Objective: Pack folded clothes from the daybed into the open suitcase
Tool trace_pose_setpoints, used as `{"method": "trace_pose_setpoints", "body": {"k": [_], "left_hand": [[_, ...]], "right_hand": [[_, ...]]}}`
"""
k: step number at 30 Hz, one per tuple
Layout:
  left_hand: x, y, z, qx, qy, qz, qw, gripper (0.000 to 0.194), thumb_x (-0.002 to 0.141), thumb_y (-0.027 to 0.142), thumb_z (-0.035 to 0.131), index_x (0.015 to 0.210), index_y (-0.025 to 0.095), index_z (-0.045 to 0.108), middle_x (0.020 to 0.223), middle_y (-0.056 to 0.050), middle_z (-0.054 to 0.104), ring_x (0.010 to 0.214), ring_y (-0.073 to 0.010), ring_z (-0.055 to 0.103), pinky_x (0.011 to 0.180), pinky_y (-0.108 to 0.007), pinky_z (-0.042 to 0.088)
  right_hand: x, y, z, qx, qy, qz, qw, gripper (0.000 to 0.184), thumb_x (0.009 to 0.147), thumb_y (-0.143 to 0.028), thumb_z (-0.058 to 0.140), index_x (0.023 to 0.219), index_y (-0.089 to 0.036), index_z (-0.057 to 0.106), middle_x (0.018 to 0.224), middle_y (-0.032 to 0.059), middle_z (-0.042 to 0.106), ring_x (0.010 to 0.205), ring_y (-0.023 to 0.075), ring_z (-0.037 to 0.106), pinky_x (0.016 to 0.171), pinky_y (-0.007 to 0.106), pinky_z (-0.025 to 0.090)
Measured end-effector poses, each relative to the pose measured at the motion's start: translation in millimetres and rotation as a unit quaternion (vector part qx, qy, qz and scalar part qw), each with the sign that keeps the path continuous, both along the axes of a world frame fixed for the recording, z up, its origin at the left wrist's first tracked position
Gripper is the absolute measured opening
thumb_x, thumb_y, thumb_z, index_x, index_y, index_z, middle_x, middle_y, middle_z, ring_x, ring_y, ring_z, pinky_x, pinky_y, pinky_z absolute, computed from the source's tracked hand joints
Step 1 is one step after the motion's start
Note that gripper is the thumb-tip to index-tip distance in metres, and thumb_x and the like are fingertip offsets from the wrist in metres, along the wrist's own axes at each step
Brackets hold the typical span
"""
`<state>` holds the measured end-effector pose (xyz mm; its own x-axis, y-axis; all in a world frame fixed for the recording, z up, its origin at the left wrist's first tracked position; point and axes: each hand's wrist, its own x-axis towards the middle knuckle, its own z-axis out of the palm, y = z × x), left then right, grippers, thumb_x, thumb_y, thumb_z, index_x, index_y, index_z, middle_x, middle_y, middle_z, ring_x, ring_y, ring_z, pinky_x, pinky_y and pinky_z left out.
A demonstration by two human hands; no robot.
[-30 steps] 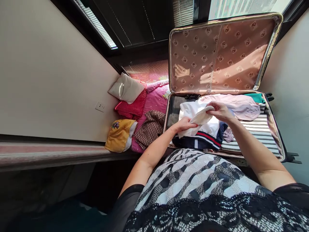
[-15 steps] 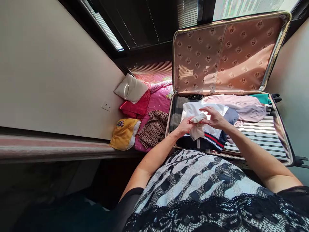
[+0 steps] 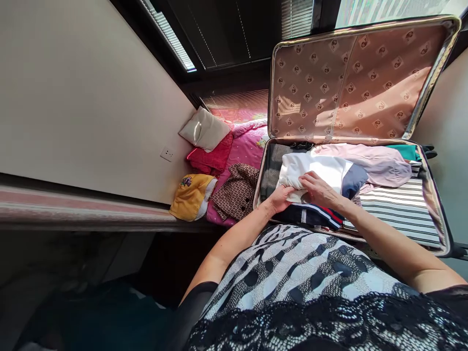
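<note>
A small off-white piece of cloth, which looks like a rolled sock [image 3: 297,196], is between my hands, partly covered by fingers. My left hand [image 3: 281,198] is closed around its left end. From the right, my right hand [image 3: 319,190] bends over it, with thumb and fingers closed on its other side. Both hands hover low over the open suitcase [image 3: 365,141]. Under them lies a white garment [image 3: 321,165] with a navy part [image 3: 354,178]. A navy garment with red and white stripes [image 3: 321,214] is at the suitcase's near edge.
The suitcase lid [image 3: 351,87] stands upright at the back. Inside are a pink garment [image 3: 376,158], striped cloth [image 3: 402,209] and grey cloth [image 3: 274,163]. To the left are a cushion [image 3: 206,129], red cloth [image 3: 210,158], a yellow garment [image 3: 190,197] and a brown patterned garment [image 3: 237,195].
The off-white sock was stretched out between my hands, then folded into a smaller bundle. My hands came closer together and lower. The whole scene shifted rightward in view.
</note>
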<state>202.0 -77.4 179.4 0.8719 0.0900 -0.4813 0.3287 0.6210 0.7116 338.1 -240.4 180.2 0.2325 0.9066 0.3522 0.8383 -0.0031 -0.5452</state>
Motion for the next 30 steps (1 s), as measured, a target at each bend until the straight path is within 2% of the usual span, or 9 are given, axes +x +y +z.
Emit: {"method": "trace_pose_setpoints", "body": {"k": [4,7,11,15,17,21,24,27,30], "left_hand": [[-1.4,9.5,0.5,0.025,0.005,0.009,1.0,0.031,0.072,0.031,0.093,0.092,0.012,0.077,0.085,-0.007,0.079,0.091,-0.0238,0.078,0.084,-0.033,0.059],[-4.1,14.4,-2.7,0.054,-0.015,-0.036,0.998,0.038,0.071,0.036,0.097,0.091,0.013,0.076,0.086,-0.006,0.079,0.095,-0.0249,0.077,0.091,-0.035,0.058],[-2.9,12.8,-4.9,0.071,-0.049,-0.06,0.994,0.047,0.063,0.043,0.105,0.088,0.015,0.076,0.089,-0.005,0.078,0.099,-0.0241,0.074,0.099,-0.038,0.055],[0.4,12.9,-1.0,0.101,-0.077,-0.075,0.989,0.052,0.056,0.041,0.11,0.087,0.015,0.078,0.089,-0.004,0.078,0.095,-0.0204,0.072,0.101,-0.036,0.054],[1.3,13.9,0.6,0.134,-0.059,-0.058,0.988,0.052,0.055,0.036,0.11,0.091,0.013,0.079,0.09,-0.004,0.078,0.091,-0.0178,0.069,0.097,-0.034,0.054],[2.0,13.6,0.8,0.211,-0.001,0.033,0.977,0.043,0.065,0.027,0.102,0.097,0.014,0.077,0.084,0.0,0.074,0.079,-0.0136,0.064,0.084,-0.028,0.053],[2.3,9.6,3.4,0.321,0.022,0.054,0.945,0.024,0.072,0.019,0.091,0.085,0.016,0.072,0.076,0.003,0.07,0.077,-0.0138,0.062,0.082,-0.027,0.052],[2.2,2.7,9.4,0.449,0.027,0.044,0.892,0.021,0.075,0.014,0.084,0.073,0.019,0.063,0.069,0.004,0.063,0.073,-0.0138,0.057,0.081,-0.027,0.05],[2.0,-4.1,14.8,0.459,0.004,0.031,0.888,0.02,0.077,0.013,0.081,0.075,0.021,0.062,0.074,0.002,0.067,0.071,-0.0142,0.059,0.079,-0.028,0.051]], "right_hand": [[3.5,-2.2,6.5,-0.049,0.166,0.054,0.983,0.038,0.104,-0.054,0.059,0.107,-0.024,0.082,0.116,0.0147,0.075,0.106,0.0294,0.066,0.101,0.048,0.059],[7.6,-0.8,11.1,-0.063,0.305,0.014,0.95,0.058,0.1,-0.076,0.061,0.095,-0.021,0.08,0.098,0.0111,0.074,0.09,0.0242,0.068,0.086,0.039,0.059],[7.0,4.2,12.0,-0.037,0.372,-0.081,0.924,0.061,0.081,-0.077,0.083,0.103,-0.021,0.076,0.087,0.0038,0.066,0.068,0.0134,0.053,0.059,0.027,0.047],[4.1,7.4,16.6,-0.094,0.412,-0.031,0.906,0.064,0.081,-0.08,0.08,0.103,-0.02,0.071,0.077,0.0,0.06,0.061,0.0115,0.047,0.053,0.025,0.039],[4.2,8.2,19.4,-0.099,0.398,-0.04,0.911,0.064,0.081,-0.082,0.077,0.093,-0.021,0.064,0.071,-0.0005,0.057,0.061,0.0125,0.046,0.055,0.027,0.039],[7.3,10.3,17.8,-0.028,0.257,-0.181,0.949,0.058,0.084,-0.079,0.071,0.085,-0.024,0.053,0.07,0.0007,0.057,0.063,0.0144,0.044,0.061,0.03,0.038],[5.7,14.3,10.7,-0.011,0.215,-0.242,0.946,0.051,0.087,-0.074,0.067,0.086,-0.026,0.049,0.068,0.0005,0.058,0.062,0.0162,0.046,0.062,0.031,0.037],[-3.5,21.5,3.5,0.012,0.193,-0.292,0.937,0.043,0.088,-0.067,0.063,0.087,-0.027,0.047,0.068,0.0013,0.058,0.062,0.0177,0.048,0.062,0.032,0.039],[-15.7,29.0,-1.1,0.038,0.177,-0.32,0.93,0.036,0.089,-0.061,0.06,0.088,-0.027,0.048,0.073,0.0037,0.06,0.064,0.0191,0.05,0.063,0.033,0.041]]}}
